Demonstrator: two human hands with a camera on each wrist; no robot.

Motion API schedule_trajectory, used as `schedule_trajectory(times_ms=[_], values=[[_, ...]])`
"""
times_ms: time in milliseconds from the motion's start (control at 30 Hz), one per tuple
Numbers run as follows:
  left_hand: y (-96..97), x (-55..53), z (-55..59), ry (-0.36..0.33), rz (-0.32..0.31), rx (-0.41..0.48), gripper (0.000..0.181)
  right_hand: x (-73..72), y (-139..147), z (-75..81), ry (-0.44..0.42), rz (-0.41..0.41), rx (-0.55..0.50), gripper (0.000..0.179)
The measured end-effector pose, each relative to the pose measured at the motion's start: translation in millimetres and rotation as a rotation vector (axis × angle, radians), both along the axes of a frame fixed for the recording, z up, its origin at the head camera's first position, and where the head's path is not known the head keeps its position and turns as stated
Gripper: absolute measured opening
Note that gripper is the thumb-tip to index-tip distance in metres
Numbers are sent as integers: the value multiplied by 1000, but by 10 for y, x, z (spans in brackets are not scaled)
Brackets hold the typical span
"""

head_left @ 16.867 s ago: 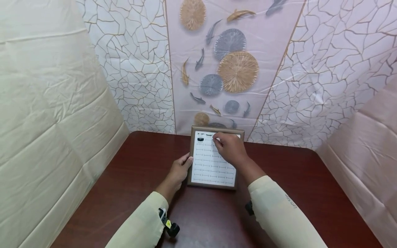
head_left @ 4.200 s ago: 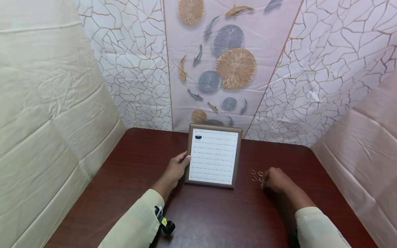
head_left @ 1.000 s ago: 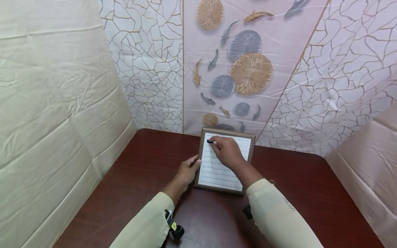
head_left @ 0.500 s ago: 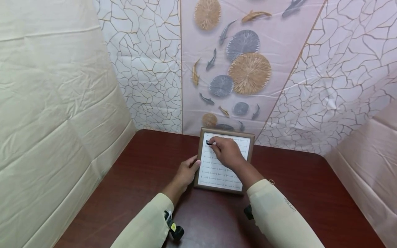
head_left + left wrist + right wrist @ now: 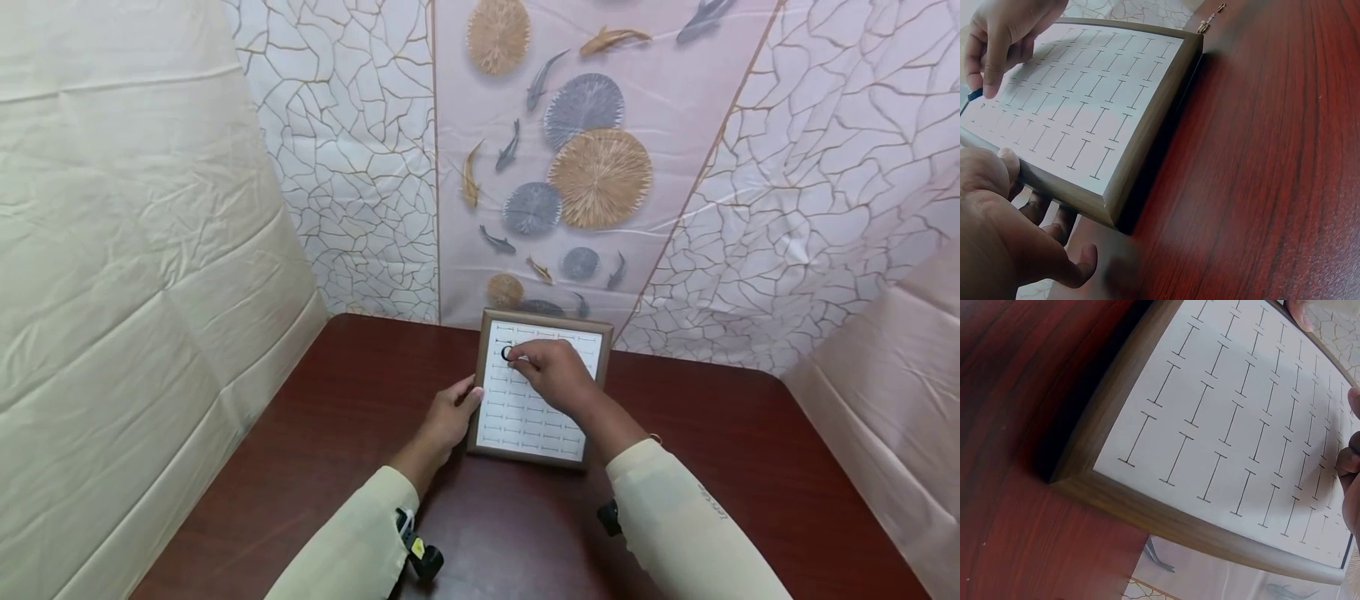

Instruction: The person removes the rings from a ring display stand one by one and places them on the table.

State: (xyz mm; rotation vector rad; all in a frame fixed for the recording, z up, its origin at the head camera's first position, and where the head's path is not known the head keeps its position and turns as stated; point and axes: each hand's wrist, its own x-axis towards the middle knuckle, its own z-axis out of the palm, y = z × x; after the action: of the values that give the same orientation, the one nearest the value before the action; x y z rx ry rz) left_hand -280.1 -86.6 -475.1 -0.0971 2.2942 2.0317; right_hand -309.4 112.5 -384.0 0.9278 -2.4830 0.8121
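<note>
A wood-framed ring display board (image 5: 534,417) with a white slotted face stands tilted on the table, its lower edge down. My left hand (image 5: 448,414) grips its left side, thumb on the frame and fingers behind, as the left wrist view also shows the hand (image 5: 1010,231). My right hand (image 5: 557,373) pinches a black ring (image 5: 507,353) between thumb and fingertips in front of the upper left slots. The ring shows its round opening in the head view and stands off its slot. In the right wrist view the right hand (image 5: 1350,465) is mostly cut off.
Several thin rings (image 5: 1204,26) lie on the reddish-brown table (image 5: 360,400) beyond the board's right side. In the head view my right sleeve (image 5: 682,508) hides most of them; one ring (image 5: 656,438) peeks out. Patterned cloth (image 5: 360,167) hangs behind the table.
Earlier, two more rings sat in the top row; now those slots are bare. The right hand went from the table rings back to the board and drew the black ring out, then slightly down.
</note>
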Motion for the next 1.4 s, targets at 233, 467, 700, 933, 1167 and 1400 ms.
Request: schedule_trajectory(times_ms=[233, 467, 700, 933, 1167, 1400], values=[[23, -16, -22, 6, 11, -1, 52, 48, 91, -36, 74, 15, 21, 11], [31, -28, -14, -7, 16, -2, 53, 91, 269, -51, 157, 15, 2, 9], [22, -31, -6, -28, 18, 3, 54, 122, 469, -78, 108, -45, 10, 12], [36, -24, -6, -26, -1, -2, 54, 161, 630, -82, 124, -66, -11, 14], [40, -19, -18, -32, 11, 9, 54, 215, 804, -54, 130, -104, -13, 14], [36, -4, 8, -38, 16, 8, 54, 299, 1070, -34, 128, -137, -51, 15]])
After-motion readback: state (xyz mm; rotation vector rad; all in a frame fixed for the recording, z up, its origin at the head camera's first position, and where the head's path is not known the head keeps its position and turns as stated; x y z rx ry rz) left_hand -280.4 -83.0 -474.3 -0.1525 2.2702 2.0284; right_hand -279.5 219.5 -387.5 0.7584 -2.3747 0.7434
